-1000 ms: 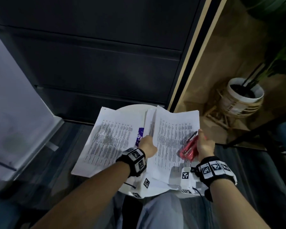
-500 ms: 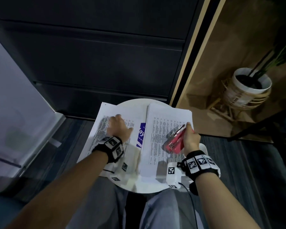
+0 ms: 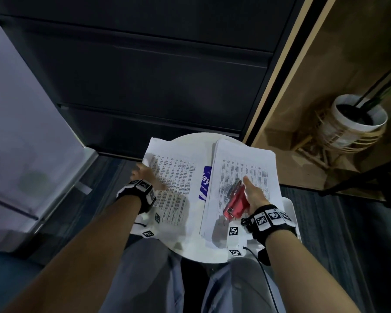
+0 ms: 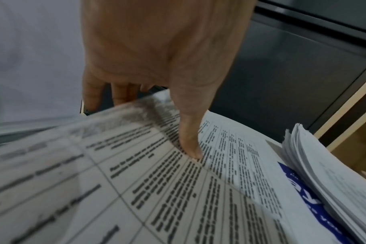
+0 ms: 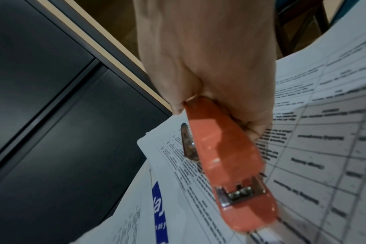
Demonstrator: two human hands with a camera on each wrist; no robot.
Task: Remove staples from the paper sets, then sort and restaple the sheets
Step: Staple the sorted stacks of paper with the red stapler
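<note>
Two sets of printed sheets lie on a small round white table. My left hand holds the left paper set at its left edge. The thumb presses on top and the fingers reach past the edge, beneath it. My right hand grips a red stapler just above the thicker right stack. The stapler points its metal nose away from me. A sheet with blue print shows between the two sets.
A dark cabinet stands right behind the table. There is a pale panel at the left. A potted plant in a white pot sits on a wooden stand at the right. My knees are under the table's near edge.
The lifted sheets of the right stack now lie flat. My left hand went from the middle to the left edge of the left set. The right hand has kept the stapler.
</note>
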